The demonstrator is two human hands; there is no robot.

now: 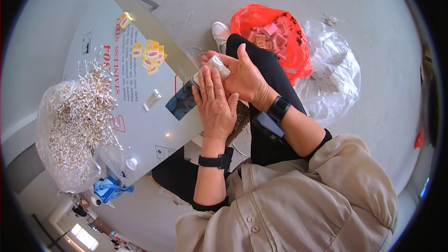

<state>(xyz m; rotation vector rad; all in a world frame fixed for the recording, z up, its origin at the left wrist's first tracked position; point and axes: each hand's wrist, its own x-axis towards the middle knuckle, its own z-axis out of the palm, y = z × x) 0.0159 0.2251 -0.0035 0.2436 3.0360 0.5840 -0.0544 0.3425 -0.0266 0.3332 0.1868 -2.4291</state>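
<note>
A bundle of cotton swabs point(217, 67) lies between my two hands, just off the table's edge. My right hand point(249, 78) supports it on the palm and fingers, its thumb stretched out. Over the bundle, the fingers of my left hand point(216, 109) lie flat and close together, pressing it against the right hand. Part of the bundle is hidden under those fingers. Beside my left hand, a dark glossy sheet point(182, 102) rests on the table's corner. A few loose cotton swabs point(152, 100) sit farther left on the table.
A large clear bag of loose cotton swabs point(77, 128) stands on the table point(144, 147) at left. Small yellow boxes or cards point(153, 57) lie near its far edge. On the floor, a red bag point(254, 15) holds pink boxes, next to a clear plastic bag point(333, 77).
</note>
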